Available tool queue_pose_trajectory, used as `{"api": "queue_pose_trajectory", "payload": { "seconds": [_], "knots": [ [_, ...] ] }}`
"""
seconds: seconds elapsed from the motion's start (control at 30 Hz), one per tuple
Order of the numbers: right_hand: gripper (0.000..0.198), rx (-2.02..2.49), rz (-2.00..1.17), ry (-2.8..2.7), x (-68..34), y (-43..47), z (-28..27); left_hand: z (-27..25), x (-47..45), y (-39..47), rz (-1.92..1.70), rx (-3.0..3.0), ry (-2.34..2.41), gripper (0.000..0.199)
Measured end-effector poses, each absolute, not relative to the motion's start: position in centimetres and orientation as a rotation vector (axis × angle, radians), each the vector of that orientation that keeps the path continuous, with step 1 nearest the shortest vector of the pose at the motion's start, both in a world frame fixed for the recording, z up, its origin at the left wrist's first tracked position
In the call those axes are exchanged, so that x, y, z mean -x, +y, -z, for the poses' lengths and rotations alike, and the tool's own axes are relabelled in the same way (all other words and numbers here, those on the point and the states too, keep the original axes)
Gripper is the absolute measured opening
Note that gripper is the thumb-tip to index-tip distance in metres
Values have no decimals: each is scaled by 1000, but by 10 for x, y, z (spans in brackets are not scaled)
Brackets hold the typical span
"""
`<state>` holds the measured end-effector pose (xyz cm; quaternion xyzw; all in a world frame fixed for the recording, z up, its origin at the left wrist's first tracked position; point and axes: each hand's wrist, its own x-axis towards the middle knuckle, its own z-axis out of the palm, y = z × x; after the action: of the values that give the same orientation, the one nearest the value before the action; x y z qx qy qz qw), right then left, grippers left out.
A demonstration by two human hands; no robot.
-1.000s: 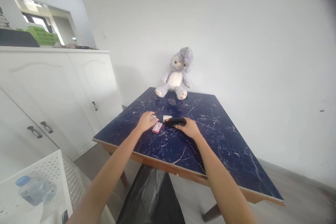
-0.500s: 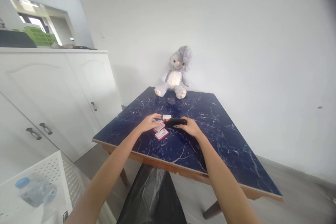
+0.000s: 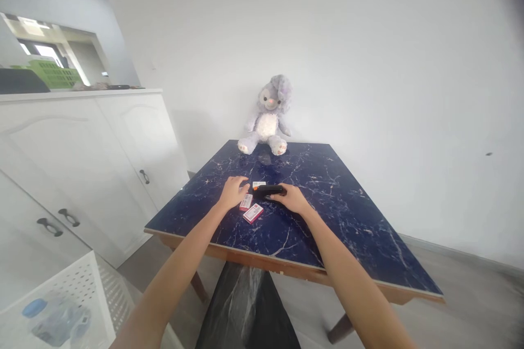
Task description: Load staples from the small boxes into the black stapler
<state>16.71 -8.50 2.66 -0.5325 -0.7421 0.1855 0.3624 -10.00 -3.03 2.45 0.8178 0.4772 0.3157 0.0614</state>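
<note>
Wall (image 3: 388, 92): pale, filling the upper half of the frame. Table (image 3: 327, 240): blue marbled top, centre of the frame. White cabinet (image 3: 82, 144): left side. Plush rabbit (image 3: 268, 124): seated at the table's far edge, upper centre.

My right hand (image 3: 291, 197), just right of centre, is clamped on a dark object (image 3: 267, 191). Its long axis runs across the frame, the right end in my grip and the orange-marked end toward my other hand. Exact type not established.

My left hand (image 3: 234, 192), left of centre, has thumb and fingers apart, curved toward that orange-marked end. A narrow gap separates them from it; I see nothing held there.

Small cartons, three. The nearer red-and-white carton (image 3: 253, 214) lies below the dark object in the frame, slanting from lower left to upper right, apart from both hands, the left being the closer. The second red-and-white carton (image 3: 246, 203) lies just below my left thumb, long axis nearly up and down the frame; whether my skin touches it I cannot tell. The white carton (image 3: 259, 184) lies just beyond the dark object, partly hidden by it, to the right of my left fingertips.
</note>
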Motion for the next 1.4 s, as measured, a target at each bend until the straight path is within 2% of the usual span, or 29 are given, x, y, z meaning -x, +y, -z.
{"api": "queue_pose_trajectory", "payload": {
  "seconds": [0.17, 0.3, 0.57, 0.8, 0.93, 1.13, 1.4],
  "knots": [
    [28, 1327, -541, -1915, -172, -82, -24, -23, 94, -19, -734, -2567, 1271, 41],
    [39, 1279, -646, -1925, -176, -80, -21, -20, 97, -20, -737, -2562, 1279, 43],
    [33, 1067, -894, -1880, -173, -81, -17, -22, 98, -35, -828, -2572, 1264, 38],
    [32, 1215, -693, -1824, -169, -83, -20, -27, 99, -46, -1059, -2608, 1336, 36],
    [27, 1324, -580, -1804, -169, -82, -22, -26, 100, -49, -1024, -2599, 1461, 36],
    [46, 1481, -588, -1822, -171, -84, -26, -22, 101, -48, -894, -2646, 1458, 47],
    [50, 1107, 40, -1905, -156, -101, -37, -19, 103, -46, -804, -2549, 1607, 36]
  ]
}}
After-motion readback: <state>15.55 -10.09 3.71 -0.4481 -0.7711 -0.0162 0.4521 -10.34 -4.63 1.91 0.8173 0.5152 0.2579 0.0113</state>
